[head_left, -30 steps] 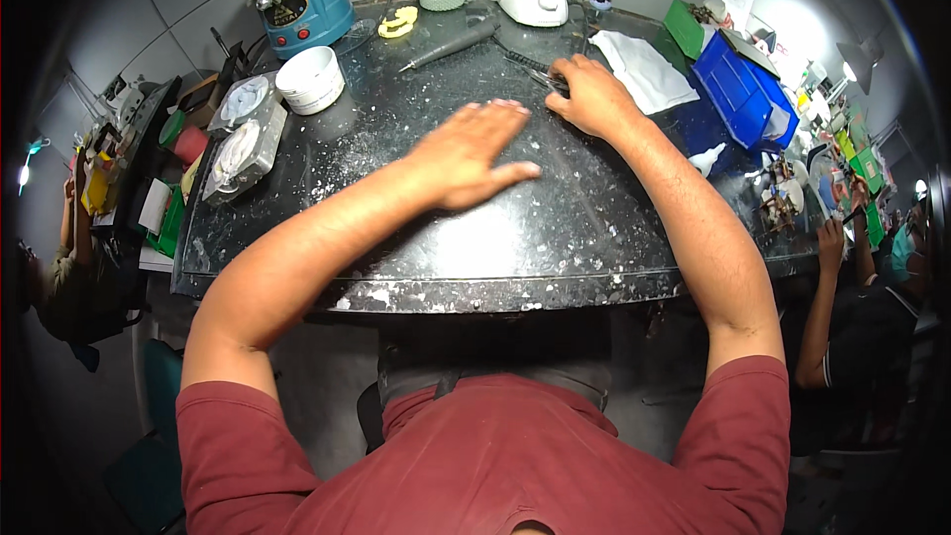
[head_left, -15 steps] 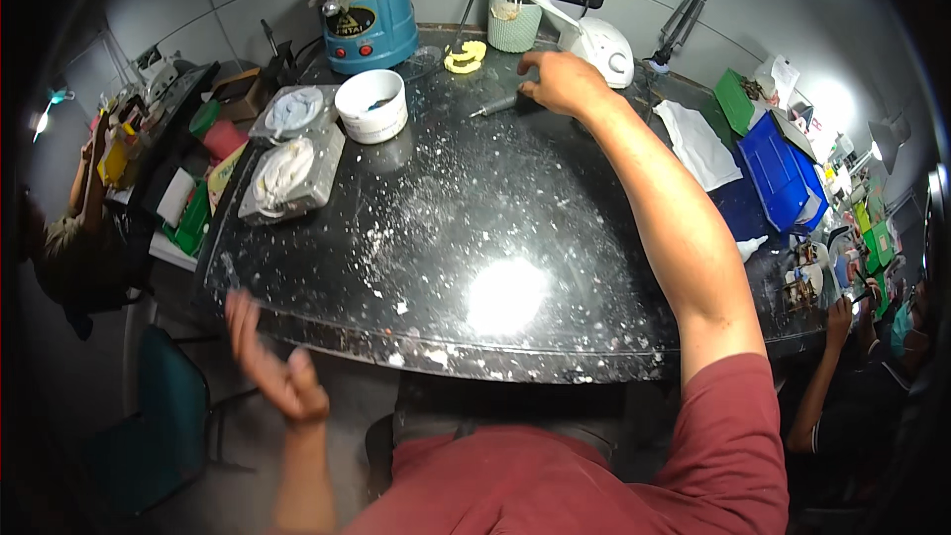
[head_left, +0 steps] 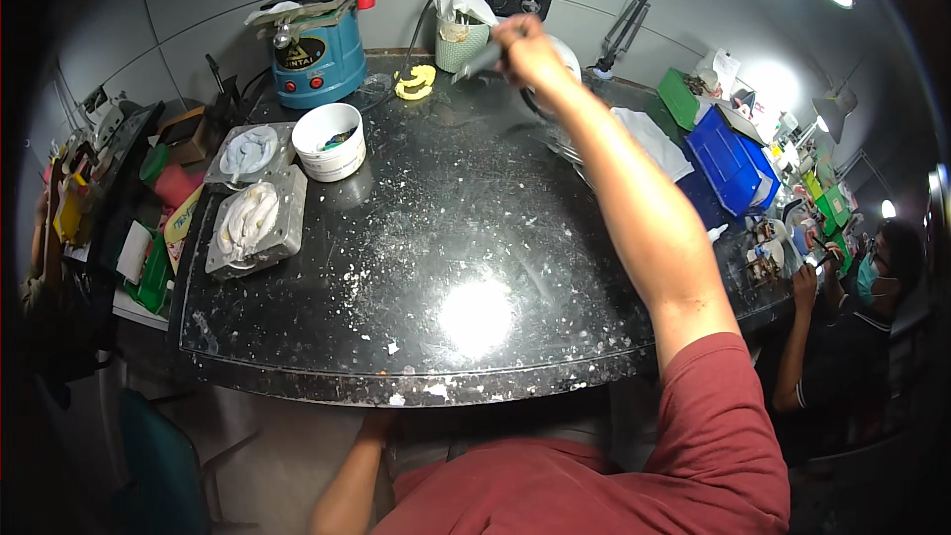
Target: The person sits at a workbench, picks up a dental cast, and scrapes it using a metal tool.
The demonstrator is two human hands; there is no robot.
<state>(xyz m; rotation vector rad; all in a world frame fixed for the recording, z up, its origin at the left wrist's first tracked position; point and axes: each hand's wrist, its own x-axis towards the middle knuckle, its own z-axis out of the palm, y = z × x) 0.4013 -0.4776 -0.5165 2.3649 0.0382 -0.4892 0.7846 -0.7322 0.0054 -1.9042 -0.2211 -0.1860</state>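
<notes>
My right hand [head_left: 530,52] reaches across to the far side of the black bench, with its fingers closed around a slim grey handpiece [head_left: 481,61]. The tool is lifted off the bench, its tip angled down to the left, slightly blurred. Close beside it stands a pale green cup [head_left: 458,50] with tools and white paper in it. A yellow horseshoe-shaped piece [head_left: 415,82] lies left of the cup. Behind my right hand, a white rounded device [head_left: 568,57] is partly hidden. My left forearm [head_left: 349,487] runs under the bench's front edge, which hides the hand's fingers.
Two grey metal flask halves [head_left: 285,213] filled with white plaster lie at the left, near a white tub [head_left: 335,160] and a blue machine [head_left: 322,59]. White cloth [head_left: 654,142] and blue bins [head_left: 728,163] are at the right. A masked co-worker [head_left: 862,337] sits further right.
My right hand has taken the handpiece off the bench and lifted it. My left hand has moved right, from the bench's front left corner to below its edge. The view has shifted.
</notes>
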